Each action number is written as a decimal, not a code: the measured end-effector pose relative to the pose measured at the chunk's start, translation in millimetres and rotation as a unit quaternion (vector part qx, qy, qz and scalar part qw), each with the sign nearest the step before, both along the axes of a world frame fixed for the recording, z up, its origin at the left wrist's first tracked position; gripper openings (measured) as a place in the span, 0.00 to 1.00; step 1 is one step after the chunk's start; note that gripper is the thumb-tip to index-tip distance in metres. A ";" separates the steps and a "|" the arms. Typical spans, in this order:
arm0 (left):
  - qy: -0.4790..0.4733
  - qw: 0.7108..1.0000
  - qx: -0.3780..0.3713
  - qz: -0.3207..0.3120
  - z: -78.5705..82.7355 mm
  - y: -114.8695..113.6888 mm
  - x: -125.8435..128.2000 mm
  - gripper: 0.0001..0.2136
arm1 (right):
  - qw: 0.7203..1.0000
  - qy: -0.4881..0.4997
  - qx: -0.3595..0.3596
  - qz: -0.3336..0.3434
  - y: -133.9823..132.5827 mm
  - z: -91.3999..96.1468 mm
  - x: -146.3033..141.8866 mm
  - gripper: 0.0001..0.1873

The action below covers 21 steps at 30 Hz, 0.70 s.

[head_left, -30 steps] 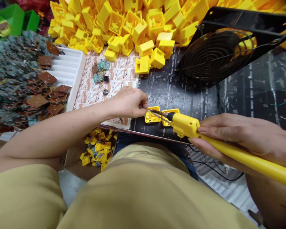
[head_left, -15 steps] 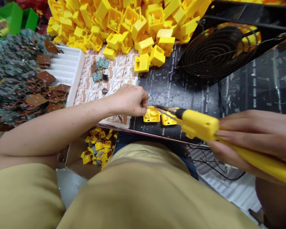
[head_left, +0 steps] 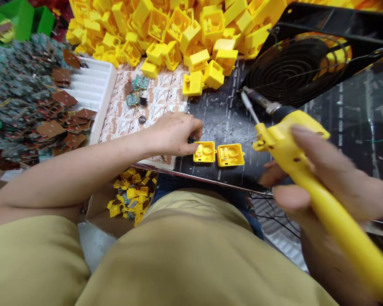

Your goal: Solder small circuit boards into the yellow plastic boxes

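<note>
My right hand (head_left: 332, 178) grips a yellow soldering iron (head_left: 293, 153), its metal tip (head_left: 250, 106) lifted and pointing up-left toward the black fan; the hand is blurred. Two small yellow plastic shells lie open side up on the black mat: the left shell (head_left: 204, 152) and the right shell (head_left: 230, 154). My left hand (head_left: 174, 134) rests beside the left shell, fingers curled, fingertips touching its left edge. What the fingers pinch, if anything, is hidden.
A big heap of yellow plastic housings (head_left: 178, 29) fills the back. A black fan (head_left: 293, 68) leans at the right. A pile of circuit boards (head_left: 25, 97) and a white tray (head_left: 92, 91) lie left. A box of small yellow parts (head_left: 130, 202) sits below the bench edge.
My right hand has pulled the soldering iron up and away to the right, off the two shells. My left hand has stayed at the left shell.
</note>
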State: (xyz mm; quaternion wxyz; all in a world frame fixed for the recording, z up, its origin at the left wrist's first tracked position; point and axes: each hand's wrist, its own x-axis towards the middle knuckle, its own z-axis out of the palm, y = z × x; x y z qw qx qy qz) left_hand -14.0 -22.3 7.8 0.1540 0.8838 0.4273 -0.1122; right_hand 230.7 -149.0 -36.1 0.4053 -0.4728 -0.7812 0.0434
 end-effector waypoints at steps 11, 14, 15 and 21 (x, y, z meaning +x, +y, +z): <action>-0.033 0.971 0.182 0.149 -26.9 -37.2 -80.8 0.20 | 0.990 -0.081 -0.010 0.113 34.0 -23.7 -30.6 0.21; -0.108 0.976 0.181 0.064 -46.0 -29.3 -78.0 0.19 | 0.986 -0.104 -0.011 0.128 40.7 -32.1 -46.7 0.20; -0.122 0.978 0.165 0.036 -49.8 -23.6 -77.6 0.17 | 0.986 -0.113 -0.007 0.124 42.2 -33.6 -51.2 0.19; -0.185 0.972 0.140 0.041 -38.2 -1.1 -78.7 0.09 | 0.985 -0.157 0.057 0.051 44.2 -34.6 -60.5 0.17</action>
